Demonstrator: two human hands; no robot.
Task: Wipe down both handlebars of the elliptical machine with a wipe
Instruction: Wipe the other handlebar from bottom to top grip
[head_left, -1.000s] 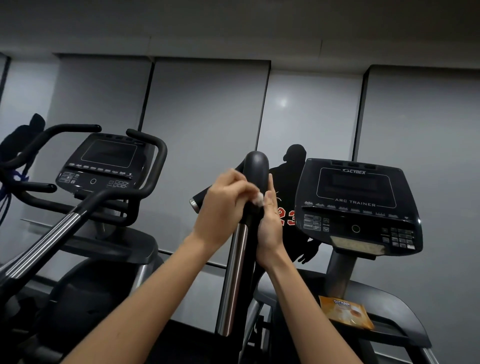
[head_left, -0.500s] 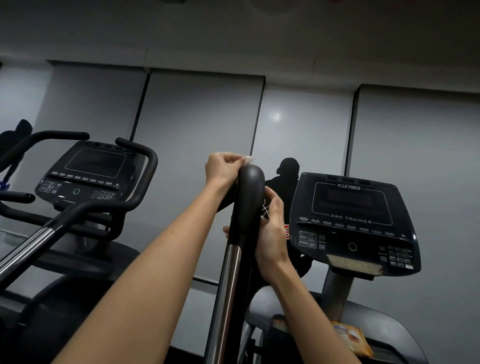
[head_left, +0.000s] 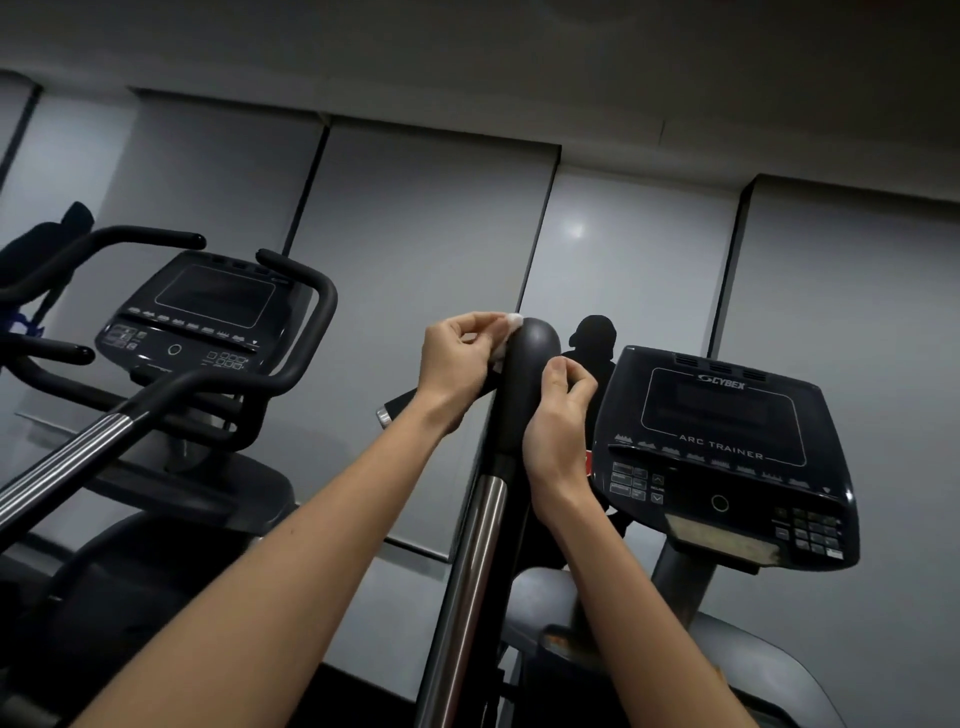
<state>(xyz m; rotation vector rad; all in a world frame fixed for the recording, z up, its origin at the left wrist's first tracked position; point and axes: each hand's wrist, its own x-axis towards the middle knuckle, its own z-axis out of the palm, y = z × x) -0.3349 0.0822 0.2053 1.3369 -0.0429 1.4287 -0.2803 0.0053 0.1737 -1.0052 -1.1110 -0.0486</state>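
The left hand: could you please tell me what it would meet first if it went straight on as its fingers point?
The left hand points rightward, so it would meet the handlebar's black grip at once; its wipe seems to touch it, though depth is unclear.

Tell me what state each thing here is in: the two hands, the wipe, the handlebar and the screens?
Left hand: pinches the wipe, pressing it against the handlebar's top.
Right hand: grips the handlebar's right side, fingers curled.
Wipe: white, crumpled, against the handlebar's upper left.
Handlebar: upright, held between both hands.
Arc Trainer console: screen dark.
Left console: screen dark.
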